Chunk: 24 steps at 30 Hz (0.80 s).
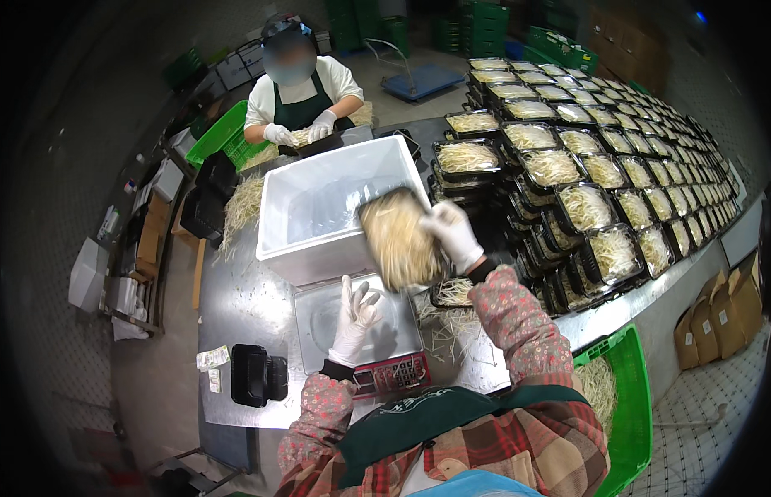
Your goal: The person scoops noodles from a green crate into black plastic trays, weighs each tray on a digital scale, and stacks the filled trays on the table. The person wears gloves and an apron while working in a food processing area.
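Observation:
My gloved right hand (454,235) grips the right edge of a black plastic tray of bean sprouts (401,239). The tray is tilted and blurred, raised by the front right corner of a white foam box (298,242). My gloved left hand (354,320) holds nothing, its fingers apart over the metal pan of a digital scale (314,338). The scale's red keypad panel (398,373) faces me. Loose sprouts (447,329) lie to the right of the scale, near another filled tray (452,292) partly hidden behind my right arm. Inside the foam box is something clear and shiny, perhaps film.
Stacked trays of sprouts (584,155) fill the table's right side. Empty black trays (249,376) and printed labels (213,358) lie front left. A co-worker (305,93) handles sprouts across the table. A green crate (634,404) stands by my right side.

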Tool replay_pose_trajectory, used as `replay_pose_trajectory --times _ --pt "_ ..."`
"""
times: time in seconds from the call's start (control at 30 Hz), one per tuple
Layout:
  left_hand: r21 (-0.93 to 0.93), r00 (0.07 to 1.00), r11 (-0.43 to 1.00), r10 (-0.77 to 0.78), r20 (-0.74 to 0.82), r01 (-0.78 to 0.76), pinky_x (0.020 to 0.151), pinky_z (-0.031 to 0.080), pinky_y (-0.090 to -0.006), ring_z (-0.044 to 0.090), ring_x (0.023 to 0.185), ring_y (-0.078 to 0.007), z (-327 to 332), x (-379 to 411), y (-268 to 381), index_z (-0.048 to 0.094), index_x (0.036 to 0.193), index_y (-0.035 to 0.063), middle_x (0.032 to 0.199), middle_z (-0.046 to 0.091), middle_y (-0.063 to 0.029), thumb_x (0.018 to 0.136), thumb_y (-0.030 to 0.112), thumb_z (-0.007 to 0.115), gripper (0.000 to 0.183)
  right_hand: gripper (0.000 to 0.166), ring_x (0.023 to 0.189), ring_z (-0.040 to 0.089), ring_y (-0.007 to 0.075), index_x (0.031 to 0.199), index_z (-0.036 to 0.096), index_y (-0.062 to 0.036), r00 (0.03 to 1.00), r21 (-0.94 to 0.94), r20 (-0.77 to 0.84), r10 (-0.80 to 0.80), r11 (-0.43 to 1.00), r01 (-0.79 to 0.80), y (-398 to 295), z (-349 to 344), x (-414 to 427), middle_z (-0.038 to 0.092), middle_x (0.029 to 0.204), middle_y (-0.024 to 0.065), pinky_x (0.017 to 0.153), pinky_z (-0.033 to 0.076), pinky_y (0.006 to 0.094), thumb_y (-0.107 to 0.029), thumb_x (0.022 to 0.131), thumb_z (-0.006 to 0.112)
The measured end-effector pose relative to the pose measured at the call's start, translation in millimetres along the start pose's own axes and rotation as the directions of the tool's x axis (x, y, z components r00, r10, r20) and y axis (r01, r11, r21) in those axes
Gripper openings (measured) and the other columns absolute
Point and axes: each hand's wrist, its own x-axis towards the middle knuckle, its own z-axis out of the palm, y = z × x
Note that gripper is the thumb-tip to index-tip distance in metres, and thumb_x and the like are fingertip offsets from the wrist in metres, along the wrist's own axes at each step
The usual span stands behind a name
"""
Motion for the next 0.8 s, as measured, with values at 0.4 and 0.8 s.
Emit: replay_pose_trajectory --times 0.4,0.8 --pt "0.275 0.887 0.956 -0.214 0.41 0.103 0.109 0.038 -0.0419 0.047 0.132 -0.0256 62.2 -28.7 38.7 0.031 0.15 0.0034 0.142 0.05 -0.0158 0.089 0.058 0.062 0.087 0.024 0.057 0.06 0.0252 0.093 0.047 0.0043 0.63 0.356 -0.732 0.26 0.934 0.029 20.2 -116.5 182.4 0.056 0.079 0.0138 0.051 0.061 0.0457 -0.003 0.081 0.066" --pt "0.468 0.483 0.682 -0.188 0.855 -0.562 0.092 0.037 -0.0421 0.061 0.089 -0.0271 177.7 -53.0 64.2 0.051 0.126 0.0072 0.085 0.061 -0.0072 0.071 0.014 0.061 0.056 0.021 0.06 0.059 0.0136 0.098 0.057 -0.0073 0.913 -0.13 -0.211 0.349 0.916 -0.38 -11.6 -86.3 30.5 0.059 0.078 0.0037 0.05 0.056 0.0315 -0.025 0.091 0.067"
